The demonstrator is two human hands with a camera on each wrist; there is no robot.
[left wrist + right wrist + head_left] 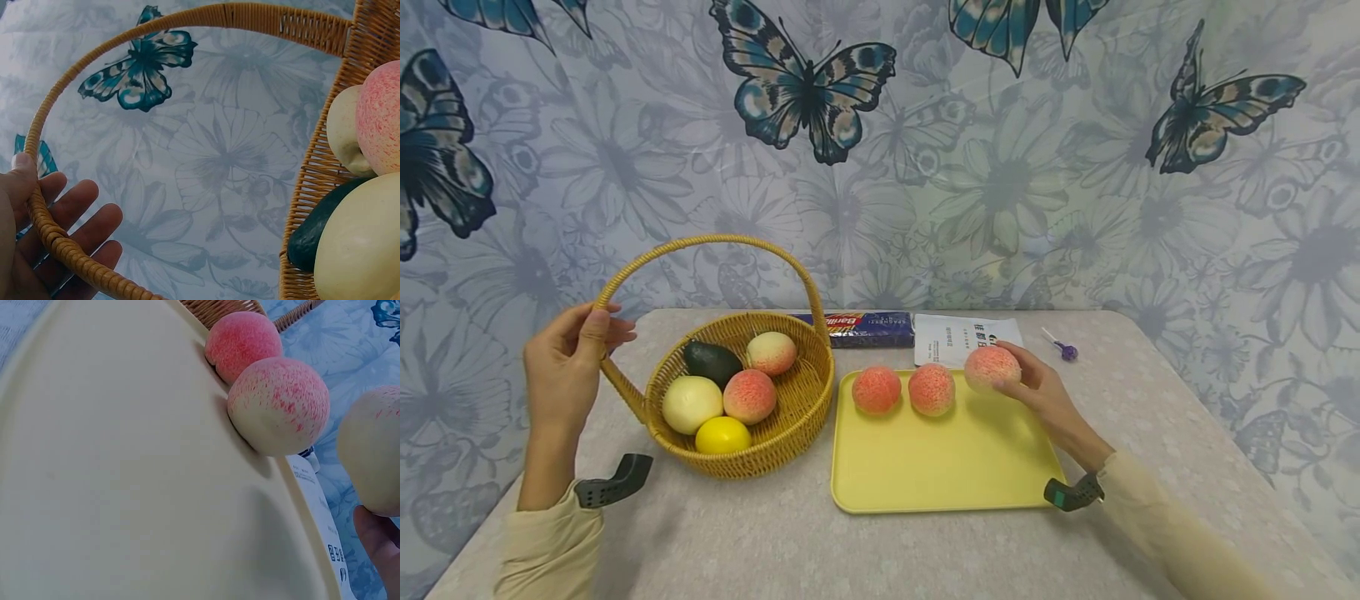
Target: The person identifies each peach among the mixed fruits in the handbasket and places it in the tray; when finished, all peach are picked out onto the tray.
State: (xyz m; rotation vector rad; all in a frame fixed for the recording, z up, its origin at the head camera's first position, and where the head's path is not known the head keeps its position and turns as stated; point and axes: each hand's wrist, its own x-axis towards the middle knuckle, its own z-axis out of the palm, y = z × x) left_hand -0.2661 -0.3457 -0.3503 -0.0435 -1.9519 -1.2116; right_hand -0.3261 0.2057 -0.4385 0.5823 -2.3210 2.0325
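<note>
Cupping a round pink-speckled peach [992, 367] over the far right corner of the flat yellow plastic tray [947, 467], right hand [1045, 398] curled under it; looks light, smooth, roll-prone, best gripped around its middle. Left hand [567, 364] clasps woven wicker basket's handle [700, 243].

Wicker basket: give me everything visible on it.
The wicker basket is round, woven of tan cane, with one tall arched handle. It stands upright on the table, left of the yellow tray. The left hand grips the handle low on its left side. Inside lie an avocado, a lemon, a pale round fruit and two peaches.
</note>
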